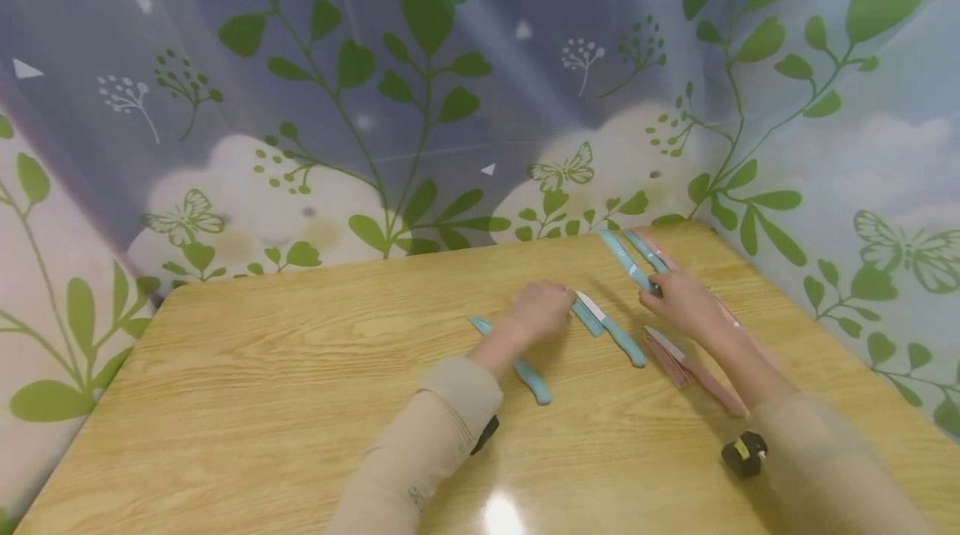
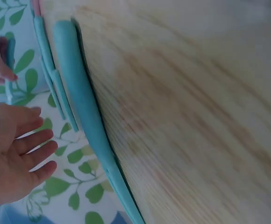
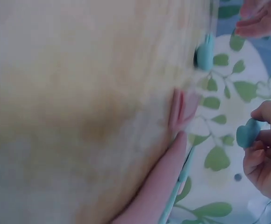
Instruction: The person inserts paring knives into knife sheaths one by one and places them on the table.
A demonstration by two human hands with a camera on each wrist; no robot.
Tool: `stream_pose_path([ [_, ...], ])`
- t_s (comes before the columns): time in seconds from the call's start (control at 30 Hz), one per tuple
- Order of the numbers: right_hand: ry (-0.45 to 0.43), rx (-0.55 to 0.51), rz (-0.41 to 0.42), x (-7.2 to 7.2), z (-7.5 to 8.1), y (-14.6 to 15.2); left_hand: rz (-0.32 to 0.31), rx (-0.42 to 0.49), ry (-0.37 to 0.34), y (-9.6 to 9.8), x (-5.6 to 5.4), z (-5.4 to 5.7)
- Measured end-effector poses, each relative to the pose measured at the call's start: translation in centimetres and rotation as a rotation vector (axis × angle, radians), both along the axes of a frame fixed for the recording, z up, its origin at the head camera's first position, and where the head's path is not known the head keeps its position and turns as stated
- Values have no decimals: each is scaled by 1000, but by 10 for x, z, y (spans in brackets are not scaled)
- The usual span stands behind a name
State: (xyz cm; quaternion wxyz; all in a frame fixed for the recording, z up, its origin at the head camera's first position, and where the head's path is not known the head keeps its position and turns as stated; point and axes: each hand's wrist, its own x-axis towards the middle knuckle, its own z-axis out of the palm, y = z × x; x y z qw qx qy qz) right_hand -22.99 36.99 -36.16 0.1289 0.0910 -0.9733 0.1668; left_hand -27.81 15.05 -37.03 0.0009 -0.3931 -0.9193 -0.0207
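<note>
Beyond the sleeves nearest us, we see a blue knife over the far right of the table, near end covered by the gripping right hand, other knives around, long axis slanting forward-left, the left hand relaxed, empty.

The right grip holds a blue knife, the left grip near a white-bladed knife

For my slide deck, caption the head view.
Right hand's fingers grip a blue knife over a wood-grain table while more blue and pink knives lie nearby.
</note>
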Motion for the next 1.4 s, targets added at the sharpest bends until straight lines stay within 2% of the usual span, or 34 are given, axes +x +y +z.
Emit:
stream_pose_path([
  [0.07,-34,16,-21,-8,0,4,-21,-107,31,6,3,-2],
  [0.23,-116,36,-72,-31,-5,13,-48,-249,-10,13,8,-9],
  [0.37,-173,37,-100,-49,-10,14,-41,-264,-71,11,10,-13],
  [0.47,-190,57,-114,-60,-13,13,-37,-249,-67,10,11,-15],
  [0.67,-225,93,-158,-72,-18,15,-81,-267,31,7,10,-12],
  [0.8,-280,132,-177,-75,-22,18,-110,-300,87,4,8,-12],
  [0.93,-343,119,-184,-78,-25,19,-147,-340,166,2,7,-13],
  [1.03,-361,141,-192,-81,-25,17,-164,-373,210,2,6,-13],
  [1.27,-400,223,-214,-87,-21,13,-189,-394,242,2,1,-14],
  [1.4,-422,229,-218,-89,-22,13,-192,-401,262,2,-1,-13],
])
